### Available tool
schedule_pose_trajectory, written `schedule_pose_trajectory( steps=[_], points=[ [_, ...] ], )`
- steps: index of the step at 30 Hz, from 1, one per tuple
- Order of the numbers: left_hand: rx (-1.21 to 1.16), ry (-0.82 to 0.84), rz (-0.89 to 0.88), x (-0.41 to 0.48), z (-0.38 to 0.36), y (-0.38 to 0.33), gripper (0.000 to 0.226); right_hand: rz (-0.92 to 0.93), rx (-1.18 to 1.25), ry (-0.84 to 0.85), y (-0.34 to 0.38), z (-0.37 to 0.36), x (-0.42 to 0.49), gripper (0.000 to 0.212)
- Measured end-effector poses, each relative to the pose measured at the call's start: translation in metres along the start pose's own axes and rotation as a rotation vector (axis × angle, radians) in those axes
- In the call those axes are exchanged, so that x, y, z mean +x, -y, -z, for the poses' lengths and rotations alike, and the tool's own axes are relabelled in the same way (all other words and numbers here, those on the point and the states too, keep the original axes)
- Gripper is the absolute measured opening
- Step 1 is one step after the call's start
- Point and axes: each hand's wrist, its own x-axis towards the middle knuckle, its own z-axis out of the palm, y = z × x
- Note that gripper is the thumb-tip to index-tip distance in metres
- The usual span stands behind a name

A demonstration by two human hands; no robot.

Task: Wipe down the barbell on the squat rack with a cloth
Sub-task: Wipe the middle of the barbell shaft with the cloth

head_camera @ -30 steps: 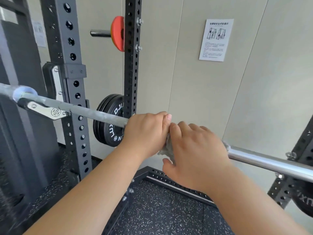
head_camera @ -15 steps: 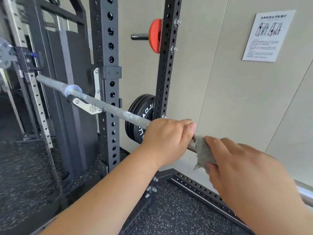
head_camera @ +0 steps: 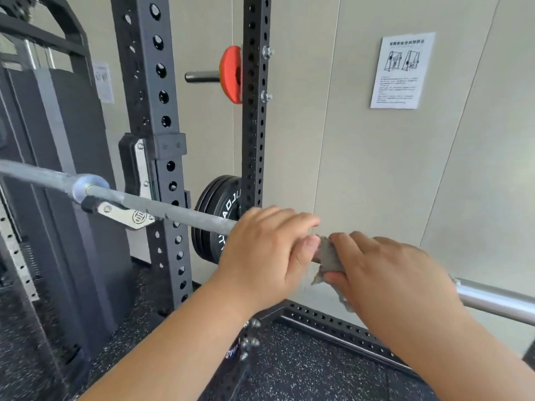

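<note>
Your right fingers [head_camera: 351, 241] are curling over the grey cloth [head_camera: 328, 257], pressing it around the barbell [head_camera: 179, 212], so your right hand [head_camera: 388, 273] is gripping cloth and shaft together; a frayed corner of the cloth is hanging just below your thumb. Your left fingers [head_camera: 289, 219] are wrapping closed over the bare shaft just to the left, the thumb tip touching the edge of the cloth, and your left hand [head_camera: 266, 250] is sitting right beside the right one with only the cloth showing between them.

The barbell is running across the scene from far left to near right. Left of your hands its dull grey shaft is lying in the J-hook [head_camera: 127, 214] on the near black upright [head_camera: 153, 117] of the squat rack, with the sleeve collar [head_camera: 86, 186] just outside the hook. Right of your hands the shinier sleeve [head_camera: 498, 302] is reaching toward the frame edge.

Behind the shaft, black weight plates [head_camera: 217, 218] are hanging on the far upright [head_camera: 256, 111], with an orange plate [head_camera: 230, 73] on a peg higher up. A printed sheet [head_camera: 402, 69] is sticking to the beige wall [head_camera: 362, 157] at far right. Speckled rubber floor [head_camera: 304, 369] is lying below your forearms.
</note>
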Motion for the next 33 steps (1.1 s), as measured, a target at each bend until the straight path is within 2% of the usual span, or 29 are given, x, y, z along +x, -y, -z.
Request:
schedule_pose_trajectory(
  steps=[4, 7, 10, 13, 16, 18, 20, 26, 28, 31, 33],
  points=[
    [0.069, -0.168, 0.215, -0.01, 0.04, 0.072, 0.055, 0.01, -0.048, -0.03, 0.042, -0.006, 0.034, 0.037],
    [0.229, -0.091, 0.317, -0.014, 0.052, 0.125, 0.06, 0.017, -0.065, -0.054, 0.07, -0.014, 0.055, 0.042],
    [0.315, -0.006, 0.32, -0.019, 0.053, 0.158, 0.069, -0.012, -0.037, -0.069, 0.082, -0.016, 0.058, 0.045],
    [0.334, 0.058, 0.305, -0.026, 0.054, 0.178, 0.072, -0.083, 0.007, -0.02, 0.076, -0.005, 0.051, 0.04],
    [0.337, 0.044, 0.264, -0.033, 0.058, 0.197, 0.067, -0.175, 0.022, 0.089, 0.075, 0.01, 0.053, 0.042],
    [0.353, 0.007, 0.242, -0.037, 0.062, 0.208, 0.055, -0.191, 0.01, 0.144, 0.081, 0.015, 0.058, 0.045],
    [0.384, -0.017, 0.254, -0.039, 0.066, 0.217, 0.047, -0.199, -0.005, 0.181, 0.092, 0.02, 0.068, 0.046],
    [0.487, 0.009, 0.355, -0.034, 0.093, 0.263, 0.043, -0.085, 0.024, 0.204, 0.149, 0.008, 0.128, 0.043],
    [0.411, -0.047, 0.434, -0.032, 0.102, 0.274, 0.043, -0.039, 0.013, 0.19, 0.173, -0.006, 0.155, 0.044],
    [0.069, -0.148, 0.676, -0.029, 0.109, 0.288, 0.051, 0.055, 0.052, 0.163, 0.214, -0.02, 0.196, 0.043],
    [-0.07, -0.227, 0.745, -0.03, 0.113, 0.293, 0.054, 0.129, 0.097, 0.119, 0.234, -0.024, 0.215, 0.057]
  ],
)
